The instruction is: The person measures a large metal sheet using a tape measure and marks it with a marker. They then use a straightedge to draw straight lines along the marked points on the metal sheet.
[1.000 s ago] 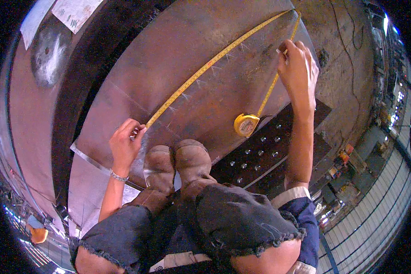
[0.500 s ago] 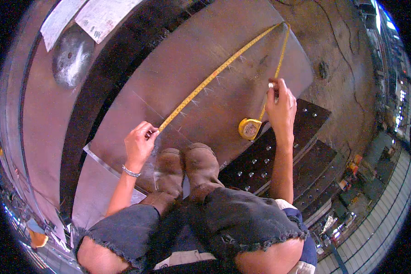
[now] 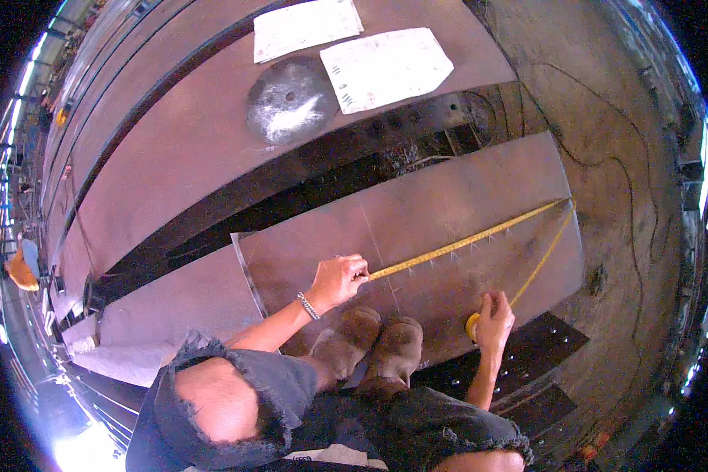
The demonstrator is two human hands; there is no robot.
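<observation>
A yellow tape measure blade (image 3: 468, 240) stretches across a brown steel plate (image 3: 315, 236), bends at the plate's far right edge and comes back toward me. Its one end is pinched in the closed fingers of my left hand (image 3: 340, 281), above a thin line marked across the plate. My right hand (image 3: 494, 321) is closed around the returning part of the tape. The yellow tape case (image 3: 472, 326) shows just left of that hand, partly hidden by it. Short pale marks lie along the blade. My boots (image 3: 370, 342) rest on the plate between both hands.
Farther off, a larger plate (image 3: 189, 110) carries white paper sheets (image 3: 385, 69) and a dark round disc (image 3: 289, 98). A dark gap (image 3: 291, 185) separates the two plates. Dark drilled plates (image 3: 539, 354) lie at the right; cables (image 3: 629, 169) run over the floor.
My view has swung left, so the plate, tape and hands appear farther right and lower. The tape case, hanging clear below my right hand before, now sits beside it. Both hands keep hold.
</observation>
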